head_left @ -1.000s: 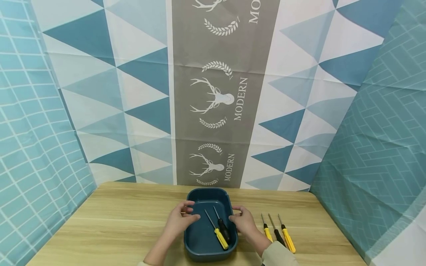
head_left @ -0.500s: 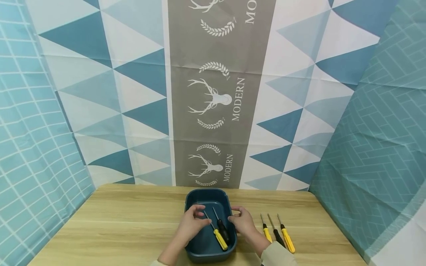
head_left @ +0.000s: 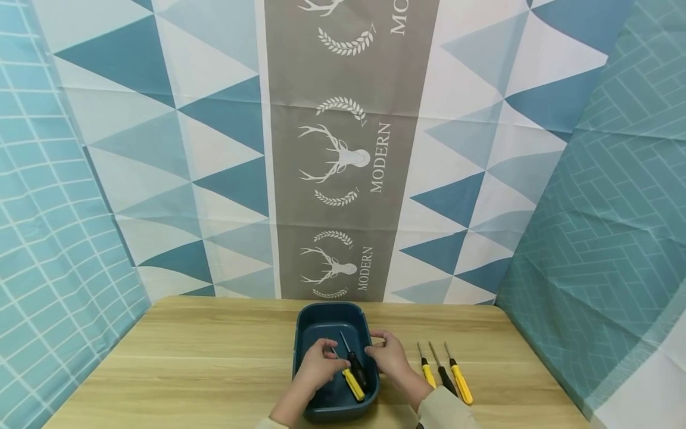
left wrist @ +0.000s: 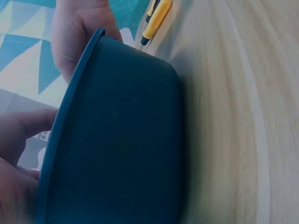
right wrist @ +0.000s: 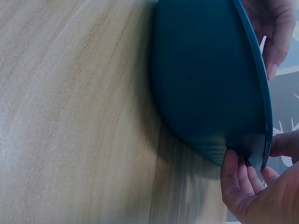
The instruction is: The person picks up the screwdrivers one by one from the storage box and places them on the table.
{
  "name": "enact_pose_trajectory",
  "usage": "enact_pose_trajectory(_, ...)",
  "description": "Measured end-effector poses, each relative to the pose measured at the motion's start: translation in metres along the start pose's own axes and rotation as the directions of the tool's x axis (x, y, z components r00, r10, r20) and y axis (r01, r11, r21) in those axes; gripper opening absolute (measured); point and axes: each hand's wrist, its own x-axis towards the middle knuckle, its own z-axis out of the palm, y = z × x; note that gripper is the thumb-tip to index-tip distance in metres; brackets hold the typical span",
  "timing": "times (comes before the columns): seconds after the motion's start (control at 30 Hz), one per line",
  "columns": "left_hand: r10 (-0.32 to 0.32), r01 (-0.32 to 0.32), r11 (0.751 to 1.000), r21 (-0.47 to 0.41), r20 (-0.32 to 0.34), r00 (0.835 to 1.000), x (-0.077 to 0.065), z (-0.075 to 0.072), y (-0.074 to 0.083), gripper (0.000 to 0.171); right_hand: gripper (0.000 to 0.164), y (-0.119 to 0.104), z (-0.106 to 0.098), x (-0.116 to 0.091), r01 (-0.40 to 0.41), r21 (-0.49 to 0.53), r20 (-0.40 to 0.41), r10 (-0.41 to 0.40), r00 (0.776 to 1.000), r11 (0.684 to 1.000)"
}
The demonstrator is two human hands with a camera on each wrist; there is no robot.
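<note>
A dark blue rectangular bin [head_left: 337,411] stands on the table, and two screwdrivers lie inside: one with a yellow handle [head_left: 353,385], one with a black handle [head_left: 357,370]. My left hand [head_left: 317,364] is over the bin's inside, with thumb and fingers apart around the yellow screwdriver's shaft; contact with it cannot be made out. My right hand [head_left: 390,357] grips the bin's right wall. In the right wrist view the fingers [right wrist: 243,175] press the outside of the wall and the thumb is over the rim. The left wrist view shows the bin's outer side [left wrist: 117,126].
Three more screwdrivers lie right of the bin: a yellow one [head_left: 428,374], a black one [head_left: 446,379] partly behind the right sleeve, and a yellow and black one [head_left: 461,384]. Wood-grain table [head_left: 214,357] extends on both sides. A patterned cloth backdrop [head_left: 332,179] stands behind.
My left hand has moved right and slightly down, from the bin's left rim to over the yellow screwdriver. The right hand keeps its grip on the bin. The head view has shifted slightly.
</note>
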Motion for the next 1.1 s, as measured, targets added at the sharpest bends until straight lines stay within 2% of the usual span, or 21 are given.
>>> enact_pose_trajectory(0.17, -0.045, 0.045, 0.999, 0.017, 0.018, 0.999, 0.005, 0.006, -0.003, 0.053, 0.043, -0.001, -0.001, 0.000, 0.003, 0.001, 0.013, -0.003, 1.000, 1.000)
enact_pose_trajectory(0.5, -0.128, 0.129, 0.988, 0.079, -0.024, 0.992, 0.008, 0.014, -0.003, 0.046, 0.044, -0.001, -0.002, -0.001, 0.001, 0.005, 0.031, -0.001, 1.000, 1.000)
enact_pose_trajectory(0.87, -0.208, 0.209, 0.974, 0.088, -0.025, 0.978, 0.010, 0.021, -0.008, 0.033, 0.044, -0.003, 0.000, -0.002, -0.004, 0.008, 0.023, 0.003, 1.000, 1.000)
enact_pose_trajectory(1.1, -0.212, 0.213, 0.971, 0.106, -0.025, 0.977, 0.012, 0.025, -0.009, 0.025, 0.043, -0.001, 0.000, 0.000, -0.010, 0.005, 0.010, 0.010, 1.000, 1.000)
